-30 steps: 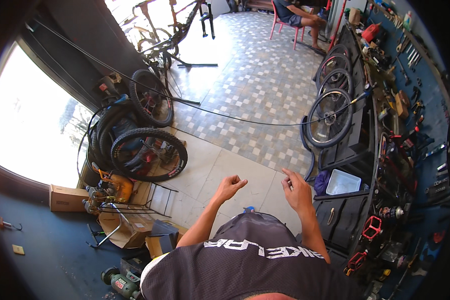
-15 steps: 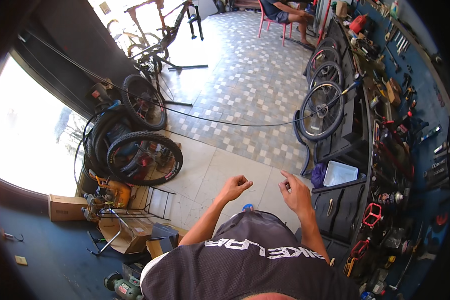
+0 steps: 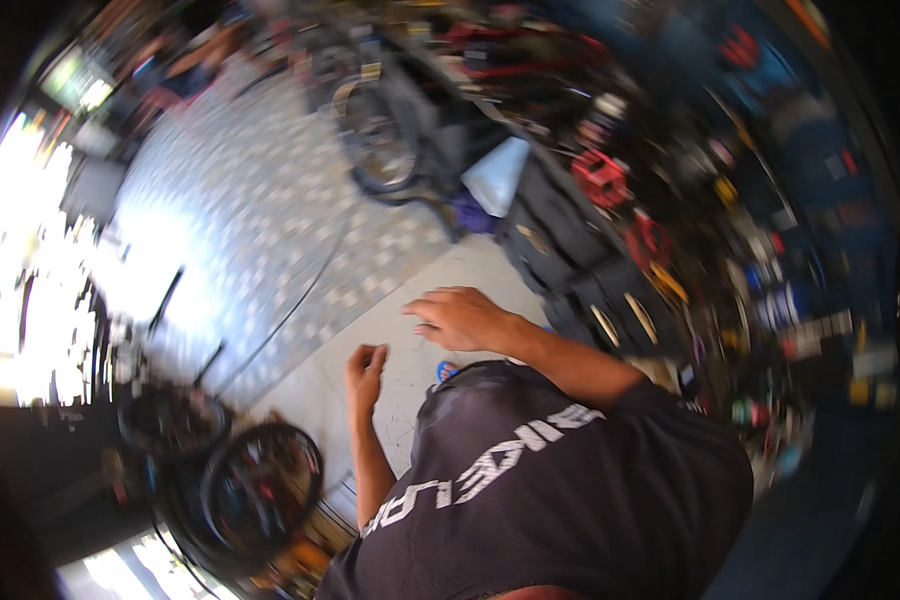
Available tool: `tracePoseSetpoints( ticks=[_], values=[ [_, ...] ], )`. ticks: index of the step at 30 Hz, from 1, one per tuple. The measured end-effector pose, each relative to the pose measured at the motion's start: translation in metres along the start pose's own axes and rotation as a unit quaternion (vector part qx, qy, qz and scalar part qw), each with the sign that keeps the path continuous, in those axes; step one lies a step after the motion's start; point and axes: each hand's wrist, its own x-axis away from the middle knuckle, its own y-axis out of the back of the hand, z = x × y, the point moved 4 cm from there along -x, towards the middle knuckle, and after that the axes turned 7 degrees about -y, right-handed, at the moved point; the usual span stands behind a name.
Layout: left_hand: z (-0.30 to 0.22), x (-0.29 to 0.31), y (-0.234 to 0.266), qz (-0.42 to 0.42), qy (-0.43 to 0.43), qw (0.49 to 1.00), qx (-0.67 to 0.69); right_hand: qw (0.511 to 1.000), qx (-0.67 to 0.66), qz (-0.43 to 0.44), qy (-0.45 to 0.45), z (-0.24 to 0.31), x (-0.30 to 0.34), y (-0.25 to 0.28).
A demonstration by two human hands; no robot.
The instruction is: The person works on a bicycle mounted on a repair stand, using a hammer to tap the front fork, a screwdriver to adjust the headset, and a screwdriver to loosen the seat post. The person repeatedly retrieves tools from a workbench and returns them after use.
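Both of my hands hover in front of my dark shirt, above the pale floor tiles. My left hand is loosely curled with nothing visible in it; a small gap shows between thumb and fingers. To its right and slightly farther off, my right hand is open, palm down, its fingers stretched toward the left and holding nothing. Neither hand touches anything. Nearest the right hand is a dark cabinet front. A bicycle wheel with a black tire lies left of my left forearm.
A workbench on the right carries blurred tools and red pedals. A pale plastic tray and a purple bag sit by the cabinet. Another wheel leans beyond. A cable crosses the patterned floor.
My view has swung to the right, blurring the surroundings. The workbench now fills more of the picture. My right hand has turned its fingers leftward; both hands remain without anything in them.
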Motion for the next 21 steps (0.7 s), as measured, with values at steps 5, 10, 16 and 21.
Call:
tracePoseSetpoints(
  ticks=[5,10,16,21],
  values=[
    [-0.05,-0.037,-0.066,0.105,-0.011,0.994,-0.016,0.989,0.015,-0.082,-0.119,-0.059,0.051,0.05],
    [-0.092,-0.071,-0.147,0.208,-0.078,0.974,-0.055,0.953,0.016,-0.183,-0.241,-0.125,0.127,0.103],
    [-0.134,-0.086,-0.246,0.27,-0.107,0.955,-0.065,0.882,0.047,-0.328,-0.335,-0.207,0.228,0.157],
    [-0.142,-0.072,-0.308,0.313,-0.08,0.945,-0.054,0.825,0.146,-0.25,-0.486,-0.272,0.316,0.168]
  ],
)
